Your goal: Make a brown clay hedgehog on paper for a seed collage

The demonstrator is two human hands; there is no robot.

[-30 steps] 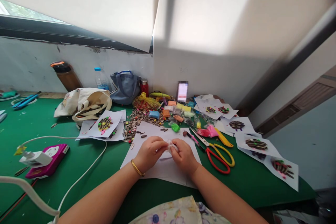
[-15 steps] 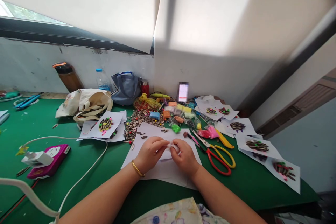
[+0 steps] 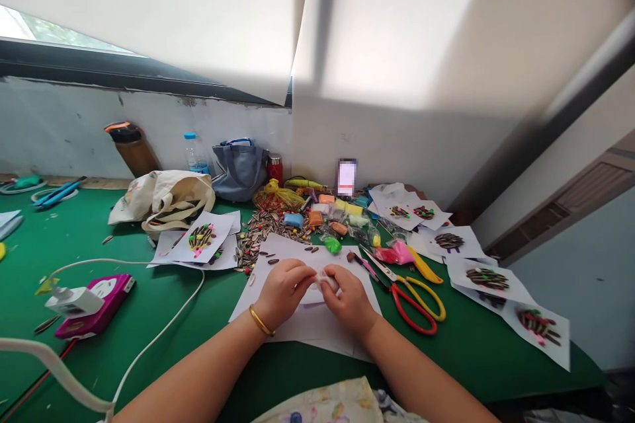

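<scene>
Small white piece (image 3: 326,281) sits pinched between your left hand (image 3: 284,292) and right hand (image 3: 350,301), fingers of both clamped on it, just above paper sheet (image 3: 317,325); scissors (image 3: 414,301) lie right of sheet. Seems you are working it; next move calls for opening fingers to check it

Compared with a second ago, the head-worn view has drifted: the water bottle (image 3: 195,154) and the red-and-yellow scissors (image 3: 415,307) sit slightly lower and further right in the frame, and less of the floral cloth (image 3: 322,403) shows along the bottom. A small yellow object (image 3: 2,251) has come into view at the left edge of the counter (image 3: 446,370). Between the left hand (image 3: 284,289) and the right hand (image 3: 350,299), the white scrap (image 3: 327,281) sits a touch lower, though the fingers hide most of it.
</scene>
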